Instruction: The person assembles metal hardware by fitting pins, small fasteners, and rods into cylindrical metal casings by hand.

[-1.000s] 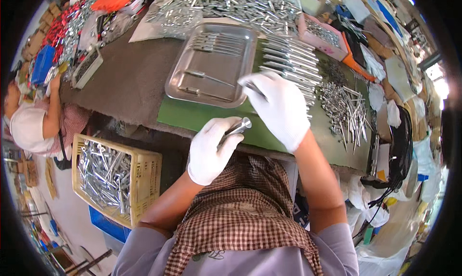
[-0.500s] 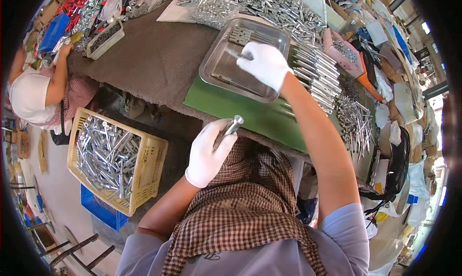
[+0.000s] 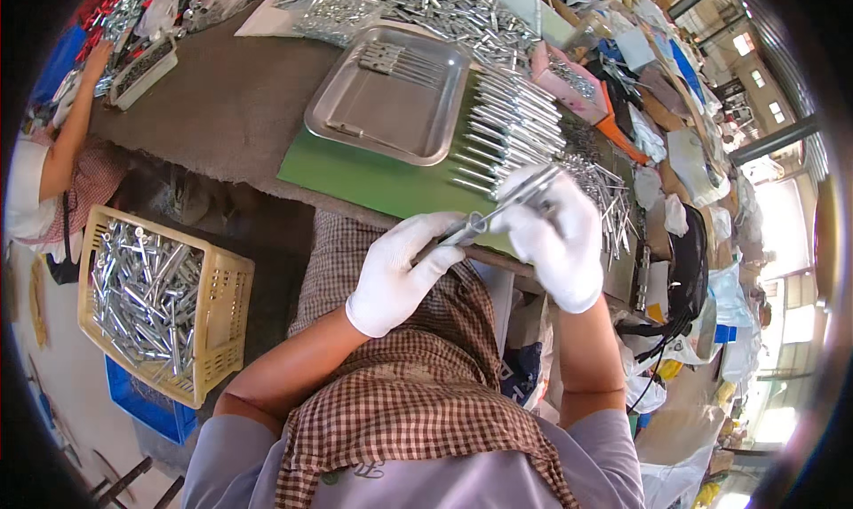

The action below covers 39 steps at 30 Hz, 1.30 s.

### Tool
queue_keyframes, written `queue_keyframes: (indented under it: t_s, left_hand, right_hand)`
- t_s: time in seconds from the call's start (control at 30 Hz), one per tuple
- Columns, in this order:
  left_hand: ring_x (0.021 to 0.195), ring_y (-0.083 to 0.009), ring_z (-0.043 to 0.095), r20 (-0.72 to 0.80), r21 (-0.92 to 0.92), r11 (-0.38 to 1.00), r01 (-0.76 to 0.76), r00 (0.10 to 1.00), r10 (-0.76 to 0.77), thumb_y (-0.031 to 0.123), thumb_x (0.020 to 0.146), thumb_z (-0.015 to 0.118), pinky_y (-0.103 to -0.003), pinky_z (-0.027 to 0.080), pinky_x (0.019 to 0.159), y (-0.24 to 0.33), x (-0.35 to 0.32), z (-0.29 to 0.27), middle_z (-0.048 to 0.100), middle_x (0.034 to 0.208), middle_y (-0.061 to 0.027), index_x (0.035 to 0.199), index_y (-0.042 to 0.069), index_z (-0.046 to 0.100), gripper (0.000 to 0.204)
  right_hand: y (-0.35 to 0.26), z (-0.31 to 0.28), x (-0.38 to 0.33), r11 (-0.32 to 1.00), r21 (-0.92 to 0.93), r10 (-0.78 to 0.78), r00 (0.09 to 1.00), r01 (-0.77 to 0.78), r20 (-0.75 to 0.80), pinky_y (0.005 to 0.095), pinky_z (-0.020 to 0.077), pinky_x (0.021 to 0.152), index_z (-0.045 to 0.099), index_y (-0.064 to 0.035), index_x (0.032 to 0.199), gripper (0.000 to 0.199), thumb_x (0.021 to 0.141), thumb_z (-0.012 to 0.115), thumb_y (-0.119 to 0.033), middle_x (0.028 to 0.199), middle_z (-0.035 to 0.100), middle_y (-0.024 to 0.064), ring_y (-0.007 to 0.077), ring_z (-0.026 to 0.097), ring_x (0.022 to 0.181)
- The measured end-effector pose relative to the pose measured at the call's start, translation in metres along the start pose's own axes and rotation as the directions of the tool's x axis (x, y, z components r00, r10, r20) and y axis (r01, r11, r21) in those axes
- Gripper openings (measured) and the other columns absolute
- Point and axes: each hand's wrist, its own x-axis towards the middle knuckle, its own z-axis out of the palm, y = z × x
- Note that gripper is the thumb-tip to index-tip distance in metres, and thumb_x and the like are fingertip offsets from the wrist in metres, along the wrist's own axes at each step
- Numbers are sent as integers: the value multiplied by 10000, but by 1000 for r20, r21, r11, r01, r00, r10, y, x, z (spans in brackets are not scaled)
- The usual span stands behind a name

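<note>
My left hand (image 3: 395, 274), in a white glove, is closed around a silver metal tube (image 3: 458, 234) with its round end pointing right. Close to that end, my gloved right hand (image 3: 560, 242) grips a slim silver metal rod (image 3: 530, 191), blurred by motion. Whether rod and tube touch I cannot tell. Beyond my hands, a steel tray (image 3: 382, 109) rests partly on a green mat (image 3: 329, 167). Several slim metal pieces (image 3: 404, 62) lie side by side at its far end, and a single one (image 3: 364, 136) near its front. Rows of silver rods (image 3: 515, 123) lie right of the tray.
At lower left stands a yellow crate (image 3: 222, 305) full of metal tubes, above a blue bin (image 3: 151, 402). A heap of metal parts (image 3: 444, 3) covers the table's far side. A pink bin (image 3: 542, 65) and thin loose pins (image 3: 609, 198) are on the right. Another person's arm (image 3: 71, 145) shows at far left.
My right hand has come from over the tray back to the tube, carrying a metal piece. The left hand still holds the tube. The view has shifted, so the table sits further left.
</note>
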Motion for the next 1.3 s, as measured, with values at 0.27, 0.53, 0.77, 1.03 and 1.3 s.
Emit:
queue_keyframes:
  t_s: [0.27, 0.53, 0.77, 1.03, 1.3]
  left_hand:
    - [863, -95, 594, 141, 80, 994, -81, 988, 69, 494, 960, 608, -233, 495, 736, -5, -1, 13, 634, 1012, -53, 1256, -21, 596, 594]
    - [1044, -239, 643, 118, 28, 999, -32, 993, 29, 205, 955, 659, -344, 495, 938, -6, -2, 28, 667, 1132, -136, 1229, 6, 615, 341]
    - [1022, -195, 654, 88, -66, 997, -51, 994, 57, 178, 941, 693, -323, 501, 939, -9, 8, 37, 679, 1110, -127, 1519, 12, 324, 706]
    - [1136, -256, 630, 147, -109, 976, -189, 968, 204, 273, 873, 772, -369, 489, 998, -22, 13, 37, 632, 1262, -147, 1503, 23, 357, 794]
    - [1009, -309, 649, 336, 183, 967, -175, 936, 106, 318, 959, 639, -393, 505, 894, -8, 26, 38, 663, 1096, -162, 1254, 14, 603, 425]
  right_hand:
    - [-9, -14, -26, 934, -334, -126, 991, 131, 37, 266, 468, 573, 649, -50, 1013, 203, 817, 687, -87, 743, 612, 67, 146, 573, 579]
    - [-1, -28, -30, 959, -258, -79, 983, 121, 166, 263, 502, 605, 678, -64, 1118, 307, 818, 718, -114, 777, 654, 64, 135, 622, 627]
    - [0, -30, -38, 980, -193, 77, 989, -51, 129, 260, 502, 628, 676, -61, 1226, 441, 802, 772, -137, 896, 703, 75, 137, 605, 648]
    - [-10, -34, -48, 977, -170, -136, 990, 127, -39, 308, 554, 714, 728, -84, 1070, 273, 800, 762, -105, 948, 728, 99, 234, 709, 798]
    - [19, -33, -59, 973, -218, -95, 990, 71, -102, 323, 538, 705, 704, -81, 1128, 324, 812, 757, -123, 940, 696, 111, 248, 669, 773]
